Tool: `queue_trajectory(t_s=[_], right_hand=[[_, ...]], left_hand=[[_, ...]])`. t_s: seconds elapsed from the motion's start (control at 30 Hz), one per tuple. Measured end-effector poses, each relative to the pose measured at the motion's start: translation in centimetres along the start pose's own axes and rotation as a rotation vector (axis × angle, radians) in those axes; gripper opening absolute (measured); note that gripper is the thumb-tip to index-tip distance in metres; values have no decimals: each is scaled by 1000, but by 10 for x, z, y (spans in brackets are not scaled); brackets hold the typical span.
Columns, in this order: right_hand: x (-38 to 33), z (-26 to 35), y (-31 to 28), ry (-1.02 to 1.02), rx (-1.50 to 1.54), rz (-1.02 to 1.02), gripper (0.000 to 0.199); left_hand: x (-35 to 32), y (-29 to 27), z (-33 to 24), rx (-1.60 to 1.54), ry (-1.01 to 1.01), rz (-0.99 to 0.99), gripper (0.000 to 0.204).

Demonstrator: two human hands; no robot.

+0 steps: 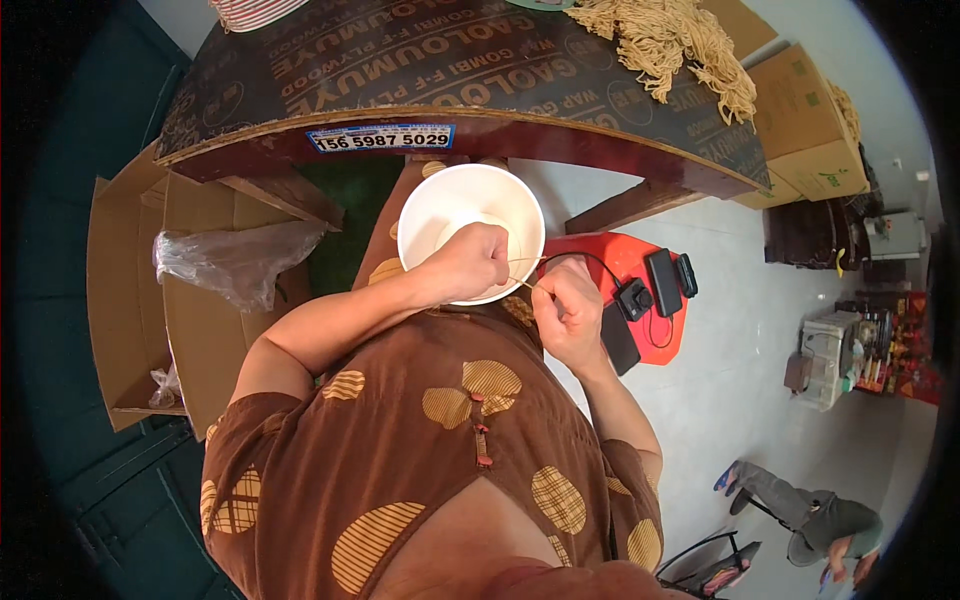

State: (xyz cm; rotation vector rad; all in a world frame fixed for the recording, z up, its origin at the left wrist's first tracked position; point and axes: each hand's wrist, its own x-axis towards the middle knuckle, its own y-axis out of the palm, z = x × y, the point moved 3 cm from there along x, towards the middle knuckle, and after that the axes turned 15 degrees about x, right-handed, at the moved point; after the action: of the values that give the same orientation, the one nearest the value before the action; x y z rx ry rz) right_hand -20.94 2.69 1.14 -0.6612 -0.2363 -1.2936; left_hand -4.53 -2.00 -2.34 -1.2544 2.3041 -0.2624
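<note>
A white round bucket [422, 215] stands against my lap, its mouth facing up. Over its near half is my left hand [470, 262], fingers closed in a pinch on a thin tan cord [524, 284]. The same cord runs across to my right hand [568, 312], which is closed on it just outside the bucket's right rim. A short length of cord spans the gap between the two hands. Something pale lies inside the bucket, partly hidden behind my left hand; I cannot make out what it is.
Ahead stands a dark plywood table [400, 65] bearing a heap of tan cords [655, 40]. To my right, a red stool [664, 345] carries a small camera [633, 298] and a black power bank [662, 283]. Cardboard boxes [215, 330] flank me. Another person [835, 525] sits at lower right.
</note>
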Motion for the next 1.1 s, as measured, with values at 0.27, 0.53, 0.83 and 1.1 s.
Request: queue_trajectory(t_s=[0.27, 0.53, 0.83, 1.1], right_hand=[[-3, -2, -3, 66, -21, -15, 7], [2, -7, 5, 79, 97, -5, 8], [2, -7, 10, 139, 127, 43, 5], [-7, -18, 19, 330, 376, -32, 3]], left_hand=[[-9, -3, -1, 160, 156, -72, 7], [-32, -12, -21, 204, 219, -274, 7], [-37, -15, -21, 198, 331, -359, 8], [-33, -13, -11, 17, 290, -275, 6]])
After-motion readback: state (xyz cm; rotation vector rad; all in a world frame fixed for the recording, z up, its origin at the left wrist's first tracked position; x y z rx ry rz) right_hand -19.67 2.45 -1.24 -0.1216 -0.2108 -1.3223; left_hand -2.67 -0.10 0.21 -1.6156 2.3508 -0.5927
